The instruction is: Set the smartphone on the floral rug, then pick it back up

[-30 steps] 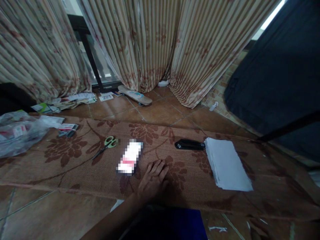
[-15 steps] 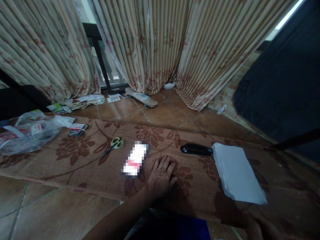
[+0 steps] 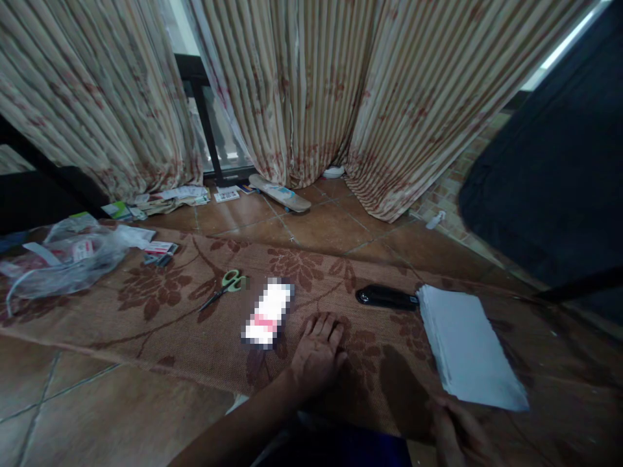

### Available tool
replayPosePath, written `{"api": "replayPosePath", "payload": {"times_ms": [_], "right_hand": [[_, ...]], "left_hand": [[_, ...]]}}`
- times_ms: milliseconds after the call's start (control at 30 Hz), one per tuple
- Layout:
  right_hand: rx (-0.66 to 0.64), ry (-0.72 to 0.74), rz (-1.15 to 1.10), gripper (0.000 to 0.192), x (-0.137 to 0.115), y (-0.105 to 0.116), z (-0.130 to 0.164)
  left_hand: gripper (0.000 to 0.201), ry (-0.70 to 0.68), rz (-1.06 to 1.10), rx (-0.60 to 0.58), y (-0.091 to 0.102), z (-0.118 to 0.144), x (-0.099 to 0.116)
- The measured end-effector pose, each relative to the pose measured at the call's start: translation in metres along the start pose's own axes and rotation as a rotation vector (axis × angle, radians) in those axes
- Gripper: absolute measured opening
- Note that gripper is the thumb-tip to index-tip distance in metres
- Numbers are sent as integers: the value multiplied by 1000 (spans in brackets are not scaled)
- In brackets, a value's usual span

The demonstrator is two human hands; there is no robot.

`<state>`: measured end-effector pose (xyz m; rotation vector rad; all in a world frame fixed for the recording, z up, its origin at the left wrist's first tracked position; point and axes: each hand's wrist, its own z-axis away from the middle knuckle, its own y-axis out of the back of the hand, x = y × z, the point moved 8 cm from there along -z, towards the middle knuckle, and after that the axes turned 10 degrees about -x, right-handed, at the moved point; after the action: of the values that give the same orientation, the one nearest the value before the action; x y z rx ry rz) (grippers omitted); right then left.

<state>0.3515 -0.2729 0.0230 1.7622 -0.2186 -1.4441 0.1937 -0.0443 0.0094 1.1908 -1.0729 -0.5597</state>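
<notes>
My left hand (image 3: 318, 353) lies palm down on the brown flower-patterned cloth (image 3: 160, 337), fingers stretched out and nothing in them. Just left of it is a phone (image 3: 267, 314) with a bright, pixelated screen. Green-handled scissors (image 3: 224, 288) lie farther left. To the right of my left hand, a black stapler (image 3: 387, 297) touches or nearly touches a stack of white paper (image 3: 472, 344). Low in the view, my right hand (image 3: 452, 428) is over the near side of the cloth, just below the paper. It is dark and blurred, so its fingers are unclear.
A clear plastic bag (image 3: 63, 259) and small packets (image 3: 159, 251) are at the cloth's left end. Beyond the cloth, a skateboard (image 3: 280, 193) rests on the tiled floor below striped curtains (image 3: 321, 91). A large dark covered object (image 3: 549, 149) stands at right.
My right hand has moved left and up from the bottom right corner, its shadow shifting over the cloth. My left hand remains flat in place. The view has shifted slightly.
</notes>
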Motion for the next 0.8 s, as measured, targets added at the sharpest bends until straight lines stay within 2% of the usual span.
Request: {"api": "replayPosePath", "payload": {"times_ms": [367, 533, 633, 800], "right_hand": [[-78, 127, 3, 50, -15, -17, 4], [-147, 182, -5, 44, -20, -33, 6], [-294, 269, 6, 36, -47, -60, 2], [-543, 464, 5, 25, -135, -124, -12]], "left_hand": [[53, 52, -41, -70, -2, 11, 2], [54, 64, -43, -79, -7, 19, 5], [52, 67, -25, -69, -10, 27, 8], [42, -9, 49, -45, 3, 47, 10]]}}
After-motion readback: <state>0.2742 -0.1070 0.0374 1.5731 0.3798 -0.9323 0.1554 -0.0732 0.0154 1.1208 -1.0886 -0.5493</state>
